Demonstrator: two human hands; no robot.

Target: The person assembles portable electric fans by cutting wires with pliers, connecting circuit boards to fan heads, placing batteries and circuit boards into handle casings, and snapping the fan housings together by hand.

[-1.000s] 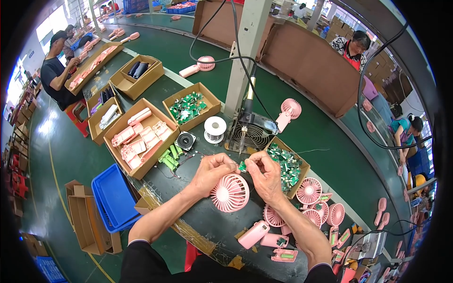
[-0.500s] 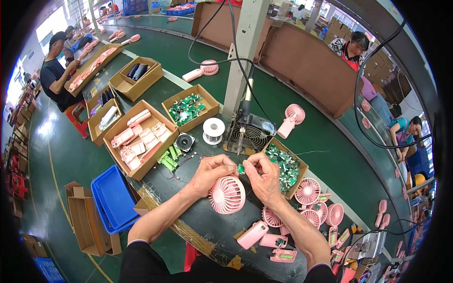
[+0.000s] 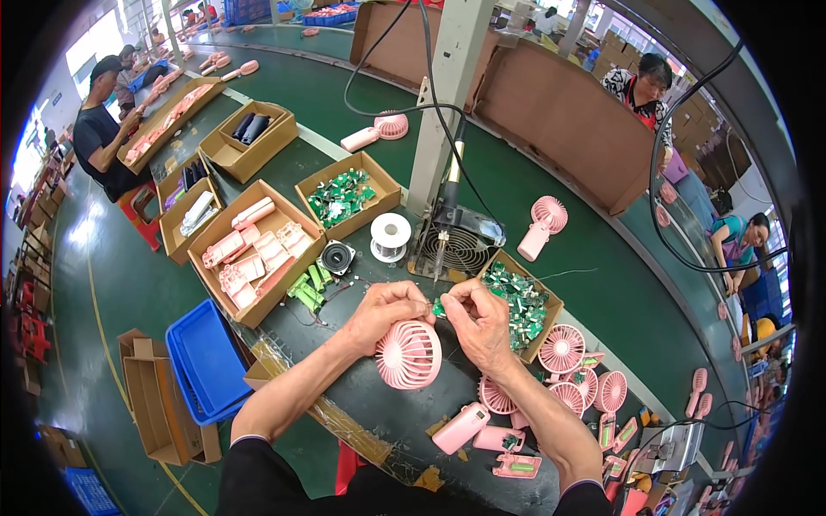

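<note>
My left hand [image 3: 385,316] is closed, its thumb and fingers pinched at thin wires, with a round pink fan head [image 3: 408,354] hanging under the palm. At my right fingertips a small green circuit board [image 3: 439,306] shows, pinched by my right hand [image 3: 478,324]; the exact grip is partly hidden. Both hands meet just below the tip of an upright soldering iron [image 3: 441,245]. A thin strand of wire [image 3: 568,273] sticks out past my right hand, above a box of green circuit boards [image 3: 520,303].
A solder spool [image 3: 390,237], black round speaker-like part [image 3: 336,257] and green cells [image 3: 308,291] lie left of the iron. Cardboard boxes of pink shells [image 3: 258,249] and circuit boards [image 3: 346,199] stand beyond. Pink fans [image 3: 561,348] crowd the right. A metal post [image 3: 447,112] rises ahead.
The fan head has swung slightly left under my left hand; my fingers stay nearly in place. Pink fans on the green belt have shifted right. A person at upper right has lowered an arm.
</note>
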